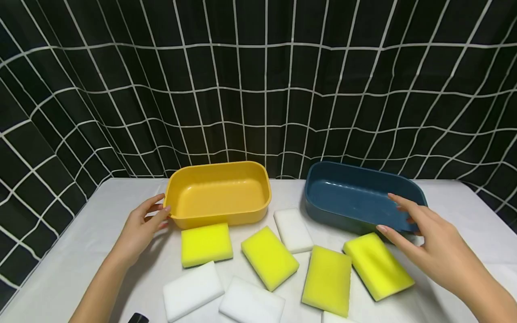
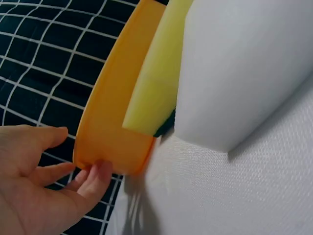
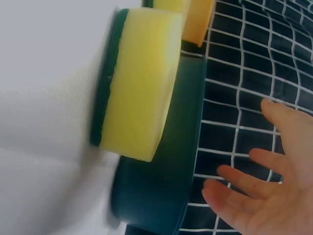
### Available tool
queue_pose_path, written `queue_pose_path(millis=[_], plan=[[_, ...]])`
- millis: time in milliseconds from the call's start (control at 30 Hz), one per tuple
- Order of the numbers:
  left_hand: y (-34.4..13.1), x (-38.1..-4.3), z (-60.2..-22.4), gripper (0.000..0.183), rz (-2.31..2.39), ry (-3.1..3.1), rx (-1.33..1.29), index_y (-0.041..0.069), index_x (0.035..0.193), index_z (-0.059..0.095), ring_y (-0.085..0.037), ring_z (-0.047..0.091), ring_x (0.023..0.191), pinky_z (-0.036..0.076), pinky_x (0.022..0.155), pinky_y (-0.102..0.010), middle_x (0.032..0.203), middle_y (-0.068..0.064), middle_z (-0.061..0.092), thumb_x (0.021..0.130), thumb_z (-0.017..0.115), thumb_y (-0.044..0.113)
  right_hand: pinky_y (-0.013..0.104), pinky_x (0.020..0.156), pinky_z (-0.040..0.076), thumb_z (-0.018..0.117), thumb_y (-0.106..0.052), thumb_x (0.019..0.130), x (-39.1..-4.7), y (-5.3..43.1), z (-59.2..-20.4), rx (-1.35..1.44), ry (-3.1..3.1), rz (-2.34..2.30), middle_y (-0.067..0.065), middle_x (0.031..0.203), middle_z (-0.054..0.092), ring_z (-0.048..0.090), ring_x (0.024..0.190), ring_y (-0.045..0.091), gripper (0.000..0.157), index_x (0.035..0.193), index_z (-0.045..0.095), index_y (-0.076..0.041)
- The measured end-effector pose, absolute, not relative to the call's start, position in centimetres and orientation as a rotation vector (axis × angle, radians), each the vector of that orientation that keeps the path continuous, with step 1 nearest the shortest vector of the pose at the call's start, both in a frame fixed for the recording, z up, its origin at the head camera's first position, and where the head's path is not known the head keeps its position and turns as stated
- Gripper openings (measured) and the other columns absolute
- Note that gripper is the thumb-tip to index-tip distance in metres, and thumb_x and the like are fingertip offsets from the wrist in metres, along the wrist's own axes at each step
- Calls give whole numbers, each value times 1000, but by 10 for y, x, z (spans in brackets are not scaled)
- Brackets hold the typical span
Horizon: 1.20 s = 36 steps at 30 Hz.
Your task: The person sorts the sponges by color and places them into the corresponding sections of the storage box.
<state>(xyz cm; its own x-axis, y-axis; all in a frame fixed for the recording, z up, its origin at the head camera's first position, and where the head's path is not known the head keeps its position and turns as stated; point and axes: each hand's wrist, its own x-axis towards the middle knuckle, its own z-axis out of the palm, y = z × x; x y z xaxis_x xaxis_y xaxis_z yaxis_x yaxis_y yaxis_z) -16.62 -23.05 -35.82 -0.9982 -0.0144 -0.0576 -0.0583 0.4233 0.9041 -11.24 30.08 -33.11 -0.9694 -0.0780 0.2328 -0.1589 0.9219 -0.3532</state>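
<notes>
My left hand (image 1: 139, 231) is at the left end of an orange-yellow plastic bin (image 1: 250, 217), fingertips and thumb right at its rim, fingers loosely spread. Over the right front part of a dark blue bin (image 1: 331, 216) hangs my right hand (image 1: 430, 244), fingers apart and holding nothing. Both bins have bare floors. Just below the right hand lies a yellow sponge (image 1: 378, 267); its dark green scouring side (image 3: 103, 98) shows in the right wrist view. Another yellow sponge (image 1: 207, 245) sits against the front of the orange-yellow bin.
Two more yellow sponges, (image 1: 269, 258) and several white sponge blocks (image 1: 194, 290) are spread across the white-covered table (image 1: 76, 269). A black object (image 1: 138, 318) pokes in at the bottom edge. Behind stands a black curtain (image 1: 250, 107) with a white grid.
</notes>
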Motion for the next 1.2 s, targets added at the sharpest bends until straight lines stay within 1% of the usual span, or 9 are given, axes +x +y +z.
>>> queue_pose_path(millis=[133, 200, 267, 300, 367, 433, 533, 833, 1200], plan=[[-230, -169, -361, 62, 1726, 2566, -154, -4, 163, 30, -20, 70, 110, 61, 94, -25, 139, -24, 48, 111, 56, 19, 46, 65, 62, 78, -36, 98, -107, 300, -333, 225, -2822, 584, 28, 115, 67, 69, 84, 34, 70, 154, 47, -8], [-229, -170, -362, 62, 1788, 2513, -198, -5, 162, 30, -10, 69, 100, 61, 93, -24, 134, -21, 49, 110, 57, 17, 36, 61, 60, 78, -35, 98, -106, 300, -333, 230, -2837, 589, 22, 110, 70, 67, 80, 27, 69, 154, 47, -9], [-228, -170, -363, 62, 1863, 2440, -233, -6, 162, 30, -3, 68, 93, 60, 92, -22, 129, -17, 49, 110, 57, 14, 31, 60, 57, 77, -37, 99, -106, 300, -333, 218, -2889, 595, 17, 106, 73, 67, 79, 22, 70, 155, 45, -10], [-228, -170, -364, 62, 1895, 2405, -246, -6, 162, 30, -2, 68, 91, 60, 91, -20, 126, -16, 50, 110, 57, 13, 31, 61, 56, 75, -39, 99, -106, 299, -334, 204, -2923, 601, 13, 105, 74, 67, 80, 21, 70, 156, 44, -10], [-227, -170, -365, 62, 1962, 2325, -274, -5, 163, 28, -2, 69, 89, 60, 90, -19, 121, -12, 53, 110, 56, 11, 37, 64, 60, 72, -44, 101, -107, 300, -334, 182, -2999, 611, 11, 104, 75, 69, 81, 22, 73, 157, 41, -9], [-227, -170, -365, 63, 2029, 2242, -308, -4, 164, 28, -3, 69, 89, 60, 89, -19, 119, -9, 56, 110, 56, 10, 44, 66, 62, 70, -48, 101, -108, 301, -336, 169, -3066, 627, 10, 104, 76, 72, 83, 24, 76, 158, 39, -8], [-227, -170, -366, 64, 2102, 2136, -368, -2, 164, 27, -4, 70, 90, 60, 90, -19, 119, -7, 59, 110, 57, 11, 47, 68, 63, 72, -49, 100, -109, 302, -341, 194, -3098, 650, 12, 106, 77, 73, 83, 26, 77, 157, 40, -9], [-227, -170, -367, 65, 2147, 2061, -430, 0, 166, 26, -3, 71, 88, 60, 88, -19, 120, -6, 59, 110, 56, 11, 47, 71, 64, 81, -45, 93, -108, 303, -350, 290, -3090, 715, 22, 120, 72, 74, 89, 29, 74, 153, 48, -17], [-228, -170, -367, 66, 2174, 2026, -409, 3, 167, 24, -4, 72, 89, 60, 89, -19, 109, -1, 63, 110, 57, 10, 37, 67, 60, 89, -46, 83, -113, 304, -349, 313, -3189, 619, 19, 117, 69, 66, 82, 20, 85, 149, 52, -8]])
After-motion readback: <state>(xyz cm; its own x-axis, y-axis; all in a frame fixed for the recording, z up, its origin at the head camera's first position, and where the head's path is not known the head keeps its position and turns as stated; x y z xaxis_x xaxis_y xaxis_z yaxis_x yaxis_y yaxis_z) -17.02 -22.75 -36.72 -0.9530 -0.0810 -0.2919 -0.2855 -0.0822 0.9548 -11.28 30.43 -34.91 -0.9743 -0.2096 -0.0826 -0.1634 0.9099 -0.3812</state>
